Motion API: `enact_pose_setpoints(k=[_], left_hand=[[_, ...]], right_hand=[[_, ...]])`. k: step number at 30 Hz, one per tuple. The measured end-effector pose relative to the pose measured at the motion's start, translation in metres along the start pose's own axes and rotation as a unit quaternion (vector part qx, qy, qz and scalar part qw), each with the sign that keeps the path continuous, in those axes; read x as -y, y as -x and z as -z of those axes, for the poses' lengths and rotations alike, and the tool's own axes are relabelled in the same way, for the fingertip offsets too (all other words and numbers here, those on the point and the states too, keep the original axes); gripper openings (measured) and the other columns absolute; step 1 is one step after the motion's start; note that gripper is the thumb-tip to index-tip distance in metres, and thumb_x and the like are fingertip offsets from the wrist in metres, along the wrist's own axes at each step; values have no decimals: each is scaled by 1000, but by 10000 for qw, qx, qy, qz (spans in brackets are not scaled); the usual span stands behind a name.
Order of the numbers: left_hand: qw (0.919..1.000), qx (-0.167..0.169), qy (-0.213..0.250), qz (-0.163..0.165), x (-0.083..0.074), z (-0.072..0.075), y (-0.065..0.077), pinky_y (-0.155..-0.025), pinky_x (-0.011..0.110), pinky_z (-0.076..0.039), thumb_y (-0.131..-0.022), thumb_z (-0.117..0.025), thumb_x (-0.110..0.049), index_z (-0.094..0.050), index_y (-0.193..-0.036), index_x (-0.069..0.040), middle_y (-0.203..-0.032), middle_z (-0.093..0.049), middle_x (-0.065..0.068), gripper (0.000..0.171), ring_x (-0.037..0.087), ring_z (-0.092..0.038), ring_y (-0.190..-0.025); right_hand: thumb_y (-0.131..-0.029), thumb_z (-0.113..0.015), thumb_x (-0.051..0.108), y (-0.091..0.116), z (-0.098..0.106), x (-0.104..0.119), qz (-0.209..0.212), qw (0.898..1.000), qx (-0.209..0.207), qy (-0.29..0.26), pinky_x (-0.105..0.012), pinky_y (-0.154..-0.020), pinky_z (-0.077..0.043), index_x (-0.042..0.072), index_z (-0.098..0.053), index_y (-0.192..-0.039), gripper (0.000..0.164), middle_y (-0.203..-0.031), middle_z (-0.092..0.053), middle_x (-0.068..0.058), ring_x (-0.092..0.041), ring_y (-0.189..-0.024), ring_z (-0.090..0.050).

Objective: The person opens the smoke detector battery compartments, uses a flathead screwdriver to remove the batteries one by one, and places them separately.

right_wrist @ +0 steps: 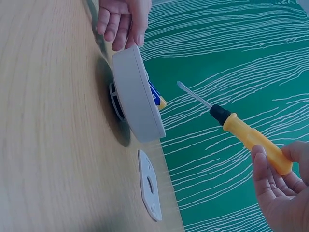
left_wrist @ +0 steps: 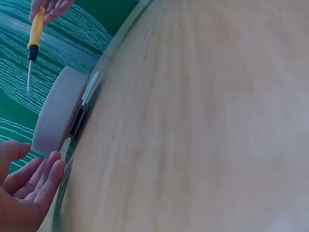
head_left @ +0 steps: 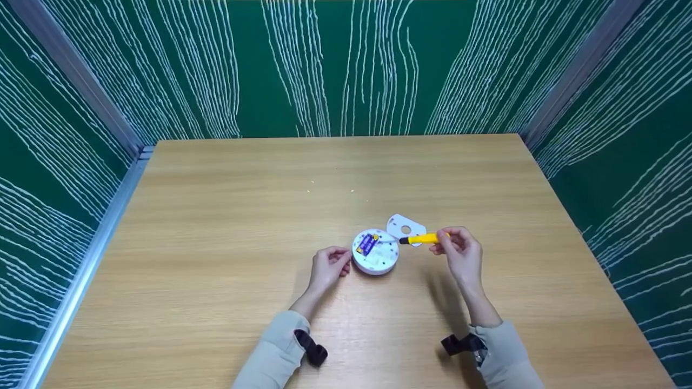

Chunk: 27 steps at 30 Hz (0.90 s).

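A round white device (head_left: 375,260), like a smoke alarm, sits near the middle of the table with a purple-and-yellow battery (head_left: 367,245) in its upper face. My left hand (head_left: 330,266) holds the device's left edge, thumb on the rim and fingers under it, as the left wrist view shows. In my right hand (head_left: 459,251) is a yellow screwdriver (right_wrist: 256,145) with a black collar, gripped by the handle. Its flat metal tip points left over the device and stands apart from it in the right wrist view.
A flat white plate (head_left: 399,224) with a round hole lies on the wooden table (head_left: 243,216) just behind the device. Several tiny pale bits are scattered farther back. Green panels (head_left: 378,65) with white wavy lines stand around the table.
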<state>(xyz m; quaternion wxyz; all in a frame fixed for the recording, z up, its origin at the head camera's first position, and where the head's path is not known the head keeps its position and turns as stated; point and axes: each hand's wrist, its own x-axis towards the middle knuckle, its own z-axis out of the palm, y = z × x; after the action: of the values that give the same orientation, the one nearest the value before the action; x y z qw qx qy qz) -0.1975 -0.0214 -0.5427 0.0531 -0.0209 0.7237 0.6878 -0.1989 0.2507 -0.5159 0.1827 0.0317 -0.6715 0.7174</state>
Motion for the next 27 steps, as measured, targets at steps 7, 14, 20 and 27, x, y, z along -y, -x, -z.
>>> enact_pose_setpoints(k=[7,14,20,27], left_hand=[[9995,70,-309,79,-4,-2,-13,-51,30,-55,-84,-59,-7,-61,-97,7,-74,-62,13,19,18,-58,-57],[9982,116,-579,86,-9,-6,-26,-51,28,-55,-85,-58,-10,-60,-104,6,-83,-61,10,25,14,-56,-62],[9945,90,-1036,-102,-14,-10,-39,-67,24,-53,-85,-59,-12,-59,-107,7,-90,-61,12,29,18,-58,-78],[9893,192,-1430,-222,-19,-13,-50,-84,27,-48,-86,-58,-14,-57,-109,6,-96,-62,15,31,23,-58,-90]], right_hand=[[-81,-64,13,-13,23,-64,125,9995,-123,260,-31,-49,-55,-3,-58,-93,21,-77,-59,-20,-27,-55,-60],[-80,-66,14,-14,24,-75,66,9997,-235,68,-35,-48,-54,-4,-57,-92,23,-76,-57,-23,-30,-54,-60],[-80,-66,18,-13,23,-70,-41,9995,-215,227,-35,-49,-54,-2,-58,-91,24,-76,-58,-22,-30,-54,-60],[-80,-66,17,-12,22,-71,-150,9994,-250,199,-35,-50,-54,-3,-58,-92,25,-77,-58,-23,-30,-55,-60]])
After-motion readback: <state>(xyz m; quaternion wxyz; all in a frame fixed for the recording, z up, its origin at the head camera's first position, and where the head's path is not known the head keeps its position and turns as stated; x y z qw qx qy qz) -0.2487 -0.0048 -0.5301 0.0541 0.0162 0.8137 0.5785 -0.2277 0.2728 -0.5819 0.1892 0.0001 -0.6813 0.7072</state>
